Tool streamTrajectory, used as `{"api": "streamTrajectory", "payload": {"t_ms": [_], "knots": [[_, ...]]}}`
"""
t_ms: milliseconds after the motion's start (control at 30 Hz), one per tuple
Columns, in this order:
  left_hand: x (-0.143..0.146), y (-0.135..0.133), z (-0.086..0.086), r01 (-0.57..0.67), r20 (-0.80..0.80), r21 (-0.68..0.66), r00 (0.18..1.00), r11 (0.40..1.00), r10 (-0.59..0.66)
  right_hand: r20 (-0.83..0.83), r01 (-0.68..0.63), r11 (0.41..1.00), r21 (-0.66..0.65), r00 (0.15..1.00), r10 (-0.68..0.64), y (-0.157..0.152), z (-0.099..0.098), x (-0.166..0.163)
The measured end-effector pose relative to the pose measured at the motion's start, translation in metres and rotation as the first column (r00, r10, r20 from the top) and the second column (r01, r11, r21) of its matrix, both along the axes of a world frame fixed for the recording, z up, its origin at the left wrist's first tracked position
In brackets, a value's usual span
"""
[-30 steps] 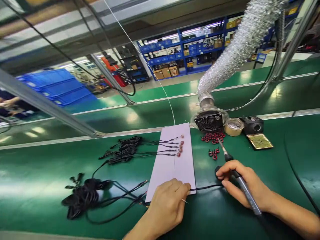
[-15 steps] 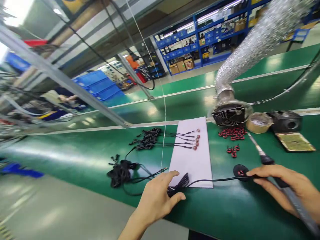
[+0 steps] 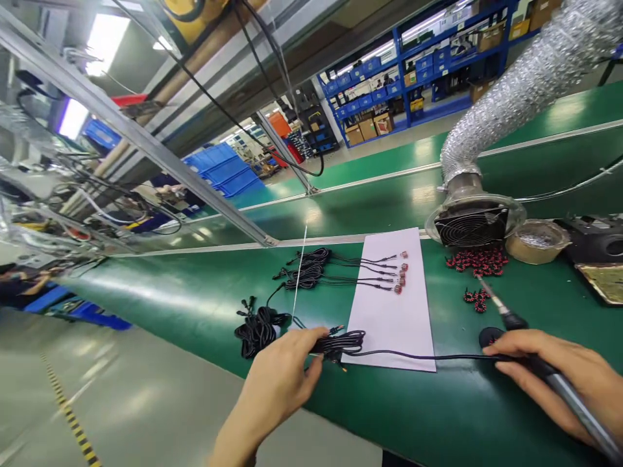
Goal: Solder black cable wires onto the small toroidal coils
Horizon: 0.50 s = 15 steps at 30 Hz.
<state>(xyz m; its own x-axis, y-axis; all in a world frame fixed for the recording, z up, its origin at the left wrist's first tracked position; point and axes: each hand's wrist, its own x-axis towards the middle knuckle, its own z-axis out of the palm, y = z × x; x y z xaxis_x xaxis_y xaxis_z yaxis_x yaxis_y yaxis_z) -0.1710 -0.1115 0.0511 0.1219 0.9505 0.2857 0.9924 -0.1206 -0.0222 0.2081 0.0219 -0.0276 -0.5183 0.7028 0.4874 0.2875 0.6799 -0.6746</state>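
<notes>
My left hand [image 3: 287, 366] is closed on a coiled bundle of black cable [image 3: 351, 342] at the near edge of a white sheet [image 3: 389, 324]. From this bundle a single strand runs right to my right hand [image 3: 564, 370], which pinches it between thumb and fingers. The same hand also holds a soldering iron [image 3: 513, 320], its tip pointing up and left toward small red-and-black ring parts [image 3: 479, 299]. A round black disc [image 3: 489, 336] lies partly hidden behind the right fingers. On the sheet, several thin cable ends reach small reddish coils [image 3: 400, 279].
More black cable bundles [image 3: 260, 331] lie left of the sheet. A fume-extraction fan [image 3: 472, 228] with a silver duct [image 3: 516, 91] stands behind a ring-part pile [image 3: 479, 261]. Right of it are a tape roll [image 3: 538, 243] and a black stand [image 3: 596, 237]. A metal post [image 3: 195, 188] slants across the left.
My left hand has gone from open fingers around the cable bundle to a grip on it. The right hand still holds the iron and strand. The camera view has shifted left.
</notes>
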Motion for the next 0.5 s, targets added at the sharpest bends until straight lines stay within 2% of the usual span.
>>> {"api": "streamTrajectory", "payload": {"t_ms": [100, 167, 267, 367, 500], "knots": [[0.037, 0.025, 0.001, 0.177, 0.161, -0.037, 0.973, 0.984, -0.168, 0.138, -0.146, 0.989, 0.017, 0.98, 0.142, -0.002, 0.011, -0.018], [0.079, 0.046, -0.005, 0.297, 0.286, -0.044, 0.919, 0.954, -0.272, 0.139, -0.153, 0.988, 0.003, 0.979, 0.151, -0.003, 0.016, -0.025], [0.141, 0.072, -0.015, 0.424, 0.354, -0.1, 0.861, 0.9, -0.366, 0.076, -0.086, 0.996, -0.021, 0.993, 0.088, -0.005, 0.018, -0.028], [0.175, 0.089, -0.024, 0.464, 0.428, -0.223, 0.837, 0.857, -0.342, 0.0, 0.013, 0.999, -0.03, 1.0, -0.013, -0.008, 0.017, -0.025], [0.178, 0.103, -0.029, 0.442, 0.584, -0.35, 0.792, 0.826, -0.176, -0.07, 0.093, 0.991, -0.098, 0.992, -0.101, -0.01, 0.012, -0.019]]}}
